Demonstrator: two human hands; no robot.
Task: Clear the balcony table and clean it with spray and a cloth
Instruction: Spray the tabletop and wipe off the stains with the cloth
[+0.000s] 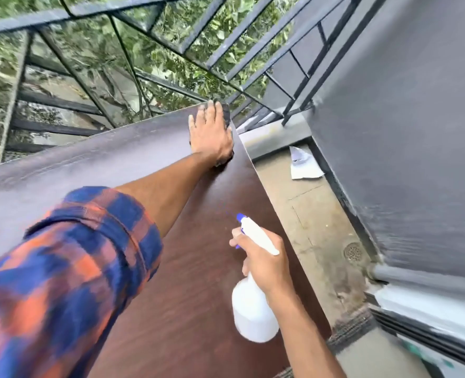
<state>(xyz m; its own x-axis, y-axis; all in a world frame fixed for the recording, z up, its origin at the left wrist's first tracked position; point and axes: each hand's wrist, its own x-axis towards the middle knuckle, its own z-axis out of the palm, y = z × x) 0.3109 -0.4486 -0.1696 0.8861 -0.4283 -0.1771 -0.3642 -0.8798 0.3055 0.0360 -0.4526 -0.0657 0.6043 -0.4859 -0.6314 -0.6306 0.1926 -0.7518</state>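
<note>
The fingers of the left hand lie straight and flat. They press a dark cloth onto the brown surface at its far right corner. The cloth peeks out past the fingertips, right at the edge.

The right hand has its fingers curled round the neck of a white spray bottle. It holds the bottle above the surface, near the right edge.

The surface stretches wide to the left of the arm. A black railing runs just past the far edge. To the right is a strip of floor with a crumpled paper and a round drain, then a grey wall.
</note>
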